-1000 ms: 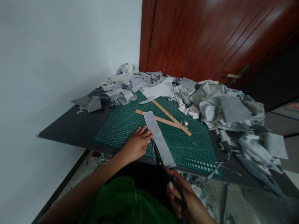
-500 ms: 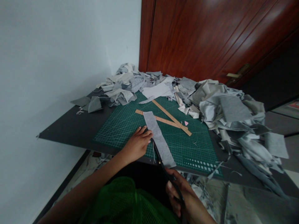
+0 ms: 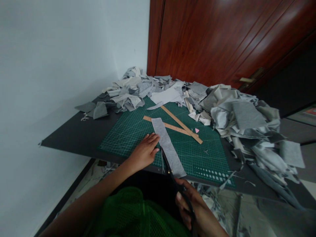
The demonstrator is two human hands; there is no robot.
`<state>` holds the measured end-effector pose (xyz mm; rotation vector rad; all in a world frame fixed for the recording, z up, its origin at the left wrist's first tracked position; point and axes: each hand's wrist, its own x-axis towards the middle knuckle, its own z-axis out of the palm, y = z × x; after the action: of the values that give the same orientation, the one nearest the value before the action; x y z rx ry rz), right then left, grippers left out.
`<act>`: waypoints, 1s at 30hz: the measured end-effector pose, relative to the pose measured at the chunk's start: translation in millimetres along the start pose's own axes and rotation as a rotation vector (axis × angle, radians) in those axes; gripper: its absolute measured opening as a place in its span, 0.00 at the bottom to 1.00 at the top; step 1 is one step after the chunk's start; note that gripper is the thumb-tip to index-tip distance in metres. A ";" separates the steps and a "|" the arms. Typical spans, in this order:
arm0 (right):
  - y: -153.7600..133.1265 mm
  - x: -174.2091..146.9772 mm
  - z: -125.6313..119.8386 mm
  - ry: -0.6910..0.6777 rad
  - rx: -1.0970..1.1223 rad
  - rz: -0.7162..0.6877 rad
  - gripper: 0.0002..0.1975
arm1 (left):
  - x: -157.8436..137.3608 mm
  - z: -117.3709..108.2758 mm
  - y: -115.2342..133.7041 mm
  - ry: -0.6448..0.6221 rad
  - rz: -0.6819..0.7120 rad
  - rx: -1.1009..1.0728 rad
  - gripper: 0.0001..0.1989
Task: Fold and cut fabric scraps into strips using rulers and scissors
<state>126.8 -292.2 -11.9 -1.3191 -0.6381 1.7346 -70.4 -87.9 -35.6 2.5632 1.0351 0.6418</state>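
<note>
A long grey fabric strip [image 3: 170, 148] lies slantwise on the green cutting mat [image 3: 130, 131], its near end at the table's front edge. My left hand [image 3: 145, 152] rests flat with fingers stretched out, the fingertips at the strip's left edge and the thumb apart. In my right hand [image 3: 195, 204] are black scissors [image 3: 171, 172], gripped by the handles below the table edge. Their blades run along the left edge of the strip, tips close to my left thumb. A thin trimmed thread of cloth [image 3: 162, 161] hangs beside the blades.
Two wooden rulers [image 3: 181, 122] lie crossed on the mat, one partly under the strip. Nearby is a pink triangular piece [image 3: 197, 130]. Heaped grey fabric scraps [image 3: 237, 112] cover the right side and back of the dark table [image 3: 74, 135]. A wooden door [image 3: 209, 39] stands behind.
My left hand has shifted slightly left and away from me, its fingers straighter and the thumb now apart from the strip. The scissors and fabric strip have hardly moved.
</note>
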 end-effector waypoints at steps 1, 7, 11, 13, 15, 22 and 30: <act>0.7 0.0 -0.8 -0.005 -0.005 -0.003 0.34 | 0.1 -0.4 0.3 -0.001 0.004 -0.003 0.26; 7.7 0.7 -5.1 -0.033 -0.025 -0.027 0.34 | 0.0 -0.1 -0.5 0.016 0.014 -0.012 0.26; 8.1 2.4 -3.1 -0.036 -0.030 -0.030 0.34 | -0.8 2.5 -2.0 0.026 0.004 -0.002 0.26; 7.8 1.3 -4.4 -0.038 -0.013 -0.006 0.36 | -2.0 3.0 -1.4 0.046 -0.006 0.012 0.27; 7.7 -2.8 -9.0 -0.065 -0.009 0.025 0.37 | -4.2 1.8 1.5 0.087 -0.016 0.033 0.26; 8.3 -24.4 -28.3 -0.035 0.007 -0.047 0.37 | -12.1 -12.2 21.0 -0.038 0.261 0.131 0.30; 13.7 -10.4 -31.7 0.069 -0.034 -0.095 0.38 | -12.4 -12.6 20.8 -0.233 0.324 0.150 0.40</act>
<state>153.3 -311.0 -27.5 -1.3442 -0.6825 1.6018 -72.8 -109.8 -19.5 2.8821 0.6191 0.3366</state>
